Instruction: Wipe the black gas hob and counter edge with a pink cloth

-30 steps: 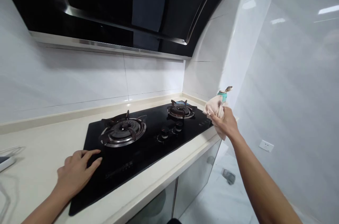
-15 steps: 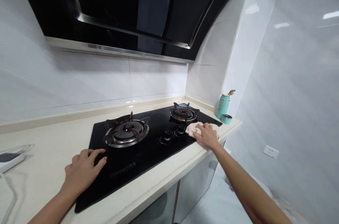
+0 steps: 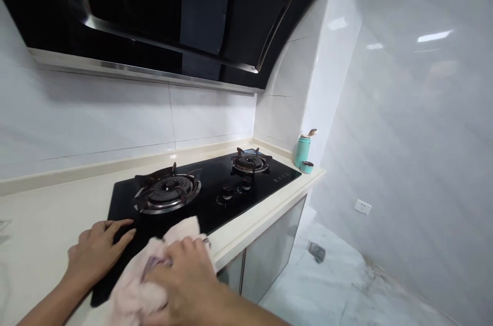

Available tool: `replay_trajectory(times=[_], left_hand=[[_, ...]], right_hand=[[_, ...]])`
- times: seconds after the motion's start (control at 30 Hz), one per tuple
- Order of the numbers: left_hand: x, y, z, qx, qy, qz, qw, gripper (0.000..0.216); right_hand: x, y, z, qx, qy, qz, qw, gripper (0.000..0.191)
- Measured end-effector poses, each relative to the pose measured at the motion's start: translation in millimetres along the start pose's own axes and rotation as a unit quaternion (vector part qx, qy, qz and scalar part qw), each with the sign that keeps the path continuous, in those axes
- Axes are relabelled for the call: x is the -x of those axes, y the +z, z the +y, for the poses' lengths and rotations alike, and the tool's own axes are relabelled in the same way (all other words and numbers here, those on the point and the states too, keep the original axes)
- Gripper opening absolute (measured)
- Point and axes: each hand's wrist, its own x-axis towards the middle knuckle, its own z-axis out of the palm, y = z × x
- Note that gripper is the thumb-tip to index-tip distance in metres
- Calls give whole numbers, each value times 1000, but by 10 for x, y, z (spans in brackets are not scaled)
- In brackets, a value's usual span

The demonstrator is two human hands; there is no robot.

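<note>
A pale pink cloth (image 3: 133,277) is bunched in my right hand (image 3: 188,277), over the near front part of the black glass gas stove (image 3: 215,218). The hand and cloth are somewhat blurred. My left hand (image 3: 96,249) rests at the stove's left edge, thumb and fingers apart, holding nothing. Ahead of both hands is the left burner (image 3: 167,192); the right burner (image 3: 251,163) sits farther back. Two black control knobs, the nearer one (image 3: 227,192) and the farther one (image 3: 246,183), stand between the burners and the front edge.
A teal thermos flask (image 3: 302,151) and its small teal cup (image 3: 306,167) stand at the counter's far right end. The black range hood (image 3: 154,7) slopes overhead. Cabinet doors (image 3: 269,246) are below the cream counter (image 3: 265,215). A wall socket (image 3: 362,207) is at right.
My right hand has brought the cloth from the stove's right front corner back to its near left front. My left hand stays at the left edge. The view has turned right.
</note>
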Motion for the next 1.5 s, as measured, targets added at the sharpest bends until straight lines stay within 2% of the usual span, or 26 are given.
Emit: replay_trajectory(times=[0.1,0.17,0.23,0.33,0.43,0.5,0.57,0.67,0.8,0.9,1.03,1.13,1.23,1.3,1.5], left_hand=[[-7,-3,-22,-4,5,0,1000,65],[-22,-4,-21,-3,1,-3,1000,66],[-36,-7,-11,0,-8,-9,1000,65],[-42,-13,3,6,-8,-10,1000,65],[-36,-6,-2,10,-3,-4,1000,62],[-33,6,-15,12,-6,3,1000,60],[-30,13,-23,13,-1,8,1000,59],[-13,-6,-4,13,2,0,1000,60],[31,-82,76,14,-13,-17,1000,62],[74,-141,149,11,-17,-31,999,61],[132,-167,226,12,-14,-19,1000,56],[153,-142,248,12,-8,-3,1000,54],[156,-109,245,7,-5,5,1000,55],[157,-97,242,8,-4,6,1000,56],[198,-116,264,15,-2,7,1000,56]], right_hand=[[183,-15,-123,3,-80,21,997,57],[353,-67,1,7,-104,25,994,50],[528,-100,245,10,-92,12,996,47],[765,-121,774,25,2,-1,1000,39],[992,-227,1437,60,116,23,991,33],[1147,-386,1909,83,150,33,985,46],[1288,-603,2366,104,167,22,980,70],[1421,-961,2963,144,202,-16,968,80],[1440,-1323,3514,168,249,-82,950,89],[1414,-1442,3713,178,275,-98,940,93],[1384,-1430,3657,198,292,-110,929,83],[1310,-1339,3358,210,278,-120,929,69],[1150,-1190,2852,213,233,-140,938,63],[1009,-1053,2433,213,190,-150,946,65],[558,-483,1070,164,68,-114,977,77]])
